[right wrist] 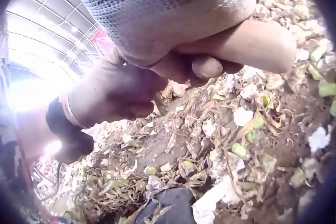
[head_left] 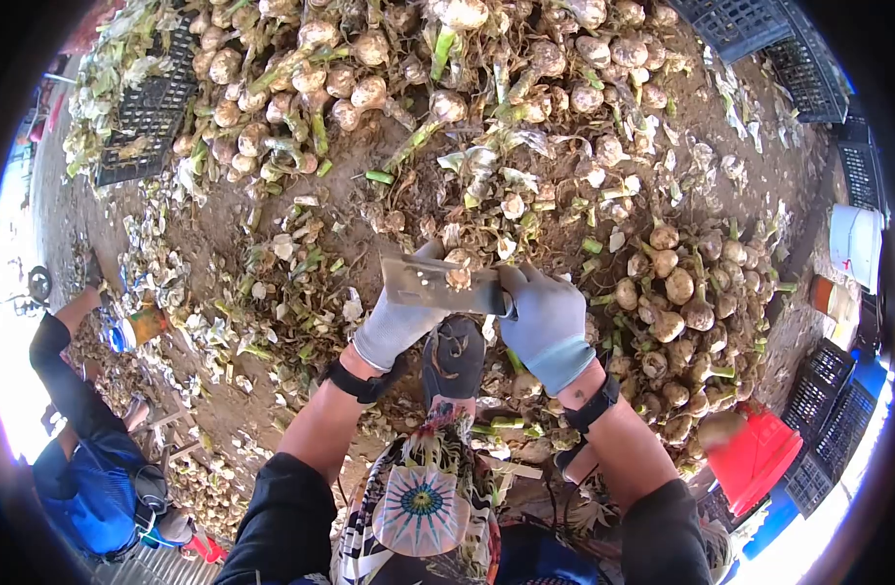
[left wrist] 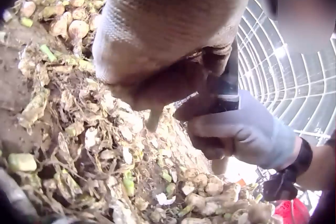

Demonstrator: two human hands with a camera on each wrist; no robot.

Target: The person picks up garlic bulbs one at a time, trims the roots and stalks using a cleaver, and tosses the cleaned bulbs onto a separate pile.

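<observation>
In the head view, my gloved right hand (head_left: 547, 327) grips a broad-bladed knife (head_left: 418, 284). The knife's pale wooden handle (right wrist: 257, 45) sticks out past the curled fingers in the right wrist view. Specks of dirt cling to the flat blade, which lies sideways in front of the body. My gloved left hand (head_left: 398, 327) is partly hidden behind the blade and holds a garlic bulb (head_left: 459, 275) at the blade's upper edge. Below that hand a short green stem (right wrist: 159, 103) shows in the right wrist view.
A large heap of garlic (head_left: 369, 93) lies ahead, and a pile of trimmed bulbs (head_left: 686, 302) lies to the right. Cut stems and husks litter the ground. Crates (head_left: 823, 390), a red bucket (head_left: 755, 458) and a white bucket (head_left: 855, 249) stand right; another person (head_left: 96, 468) sits left.
</observation>
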